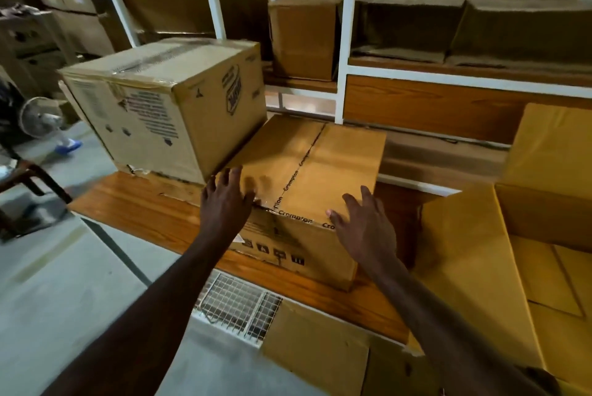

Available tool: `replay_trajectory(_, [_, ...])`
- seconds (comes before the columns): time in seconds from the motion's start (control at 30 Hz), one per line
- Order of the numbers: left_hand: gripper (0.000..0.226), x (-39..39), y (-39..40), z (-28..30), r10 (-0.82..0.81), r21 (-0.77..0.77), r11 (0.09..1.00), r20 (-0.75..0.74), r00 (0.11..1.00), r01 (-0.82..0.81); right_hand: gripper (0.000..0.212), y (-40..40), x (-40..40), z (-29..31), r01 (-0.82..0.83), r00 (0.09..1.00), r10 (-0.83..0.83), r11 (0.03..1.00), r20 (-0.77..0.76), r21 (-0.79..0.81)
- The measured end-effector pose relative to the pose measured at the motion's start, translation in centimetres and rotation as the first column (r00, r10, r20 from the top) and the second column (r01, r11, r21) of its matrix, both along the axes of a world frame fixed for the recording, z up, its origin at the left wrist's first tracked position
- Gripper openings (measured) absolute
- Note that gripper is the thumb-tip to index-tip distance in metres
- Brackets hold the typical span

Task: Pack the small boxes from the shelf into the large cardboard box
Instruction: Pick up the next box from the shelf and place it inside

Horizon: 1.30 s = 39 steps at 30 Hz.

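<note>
Both hands (298, 210) rest open on the box (320, 168) taped "Crompton".

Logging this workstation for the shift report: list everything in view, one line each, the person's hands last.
Taped box: one, brown, centre of bench, under both hands.
Sealed box: one, brown, printed, left of it on the bench.
Open box: one, yellow-brown, right, flaps up.
Shelf box: one, brown, upright in the white rack.
Bench: one, orange wood.
Rack: one, white frame.
Wire grille: one, white, below the bench edge.
Fan: one, white, far left on floor.
Left hand: open, at the taped box's near left corner.
Right hand: open, at its near right edge.
</note>
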<state>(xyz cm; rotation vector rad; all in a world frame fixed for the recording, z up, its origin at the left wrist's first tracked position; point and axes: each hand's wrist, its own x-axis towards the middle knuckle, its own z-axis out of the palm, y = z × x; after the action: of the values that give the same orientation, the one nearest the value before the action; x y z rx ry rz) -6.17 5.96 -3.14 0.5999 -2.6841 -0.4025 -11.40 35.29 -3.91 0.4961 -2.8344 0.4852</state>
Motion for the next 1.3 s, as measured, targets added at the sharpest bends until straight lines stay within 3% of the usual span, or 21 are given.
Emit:
replay_trajectory(0.23, [0.068, -2.2, -3.2, -1.1, -0.061, 0.037, 0.998, 0.062, 0.996, 0.059, 0.058, -1.3, -0.3, -1.1, 0.092, 0.995, -0.092, 0.996, 0.029, -0.003])
replay_trajectory(0.4, [0.072, -2.8, -5.2, -1.1, -0.080, 0.071, 0.995, 0.068, 0.994, 0.075, 0.079, -2.6, 0.9, -0.9, 0.235, 0.966, -0.211, 0.958, 0.150, -0.166])
replay_trajectory(0.47, [0.080, -3.0, -6.9, -1.8, -0.094, 0.140, 0.987, 0.072, 0.993, 0.084, 0.088, -3.1, 1.2, -1.1, 0.319, 0.937, -0.244, 0.889, 0.252, -0.328])
replay_trajectory(0.53, [0.094, -3.5, -8.7, -2.7, -0.120, 0.242, 0.965, 0.073, 0.990, 0.099, 0.093, -3.5, 1.7, -1.5, 0.441, 0.886, -0.257, 0.726, 0.387, -0.528])
replay_trajectory(0.63, [0.108, -3.3, -9.8, -2.7, -0.148, 0.419, 0.900, 0.031, 0.989, 0.121, 0.080, -3.8, 2.3, -2.4, 0.526, 0.849, -0.277, 0.535, 0.450, -0.662])
replay_trajectory(0.8, [0.106, -2.5, -9.1, -1.8, -0.144, 0.499, 0.860, 0.034, 0.989, 0.108, 0.067, -3.7, 3.5, -3.2, 0.528, 0.847, -0.314, 0.419, 0.428, -0.739])
replay_trajectory(0.87, [0.117, -2.2, -8.0, -1.7, -0.175, 0.516, 0.846, 0.028, 0.984, 0.136, 0.065, -3.0, 4.1, -2.6, 0.540, 0.836, -0.344, 0.378, 0.427, -0.752])
replay_trajectory(0.93, [0.124, -1.8, -6.6, -1.8, -0.206, 0.485, 0.861, 0.057, 0.977, 0.154, 0.065, -1.4, 4.8, -2.8, 0.550, 0.828, -0.353, 0.361, 0.435, -0.754])
replay_trajectory(1.0, [0.117, -1.1, -4.7, -1.9, -0.230, 0.432, 0.885, 0.078, 0.970, 0.175, 0.069, 0.6, 5.7, -3.2, 0.564, 0.820, -0.357, 0.369, 0.447, -0.739])
replay_trajectory(1.17, [0.115, 0.8, -0.5, -3.0, -0.311, 0.450, 0.846, -0.016, 0.950, 0.285, 0.076, 5.6, 8.2, -2.8, 0.535, 0.840, -0.334, 0.381, 0.427, -0.754])
replay_trajectory(1.27, [0.113, 2.6, 1.4, -3.8, -0.326, 0.570, 0.745, -0.142, 0.935, 0.347, 0.044, 7.3, 9.8, -2.1, 0.479, 0.877, -0.249, 0.408, 0.410, -0.777])
replay_trajectory(1.3, [0.106, 3.2, 1.9, -4.1, -0.317, 0.616, 0.692, -0.209, 0.925, 0.376, 0.043, 7.7, 10.2, -2.3, 0.442, 0.897, -0.199, 0.424, 0.394, -0.791])
